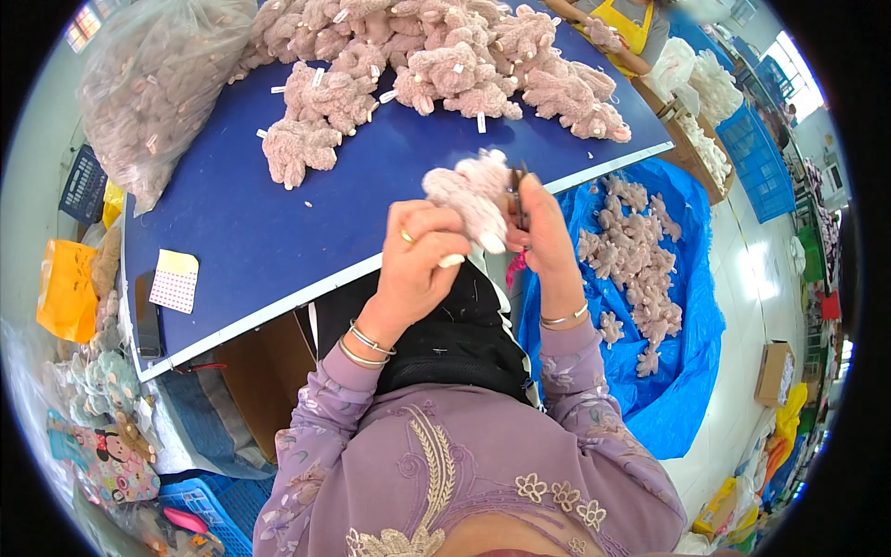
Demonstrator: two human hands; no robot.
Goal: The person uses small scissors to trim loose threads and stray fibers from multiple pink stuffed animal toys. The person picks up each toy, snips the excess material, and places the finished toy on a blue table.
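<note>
My left hand [416, 260] grips a fuzzy pale pink plush piece [471, 190], held up over the near edge of the blue table [241, 223]. My right hand [545, 237] holds small dark scissors [518, 197] with a pink handle part, their tip against the plush piece. A big heap of the same pink plush toys [436, 56] lies on the far half of the table, some with white tags.
A clear plastic bag of plush pieces [153, 79] sits at the table's far left. A blue sack [650, 278] on my right holds several finished pink pieces. A dotted paper card [174, 280] lies near the table edge. Another person in a yellow apron [624, 23] works opposite. Blue crates [756, 158] stand right.
</note>
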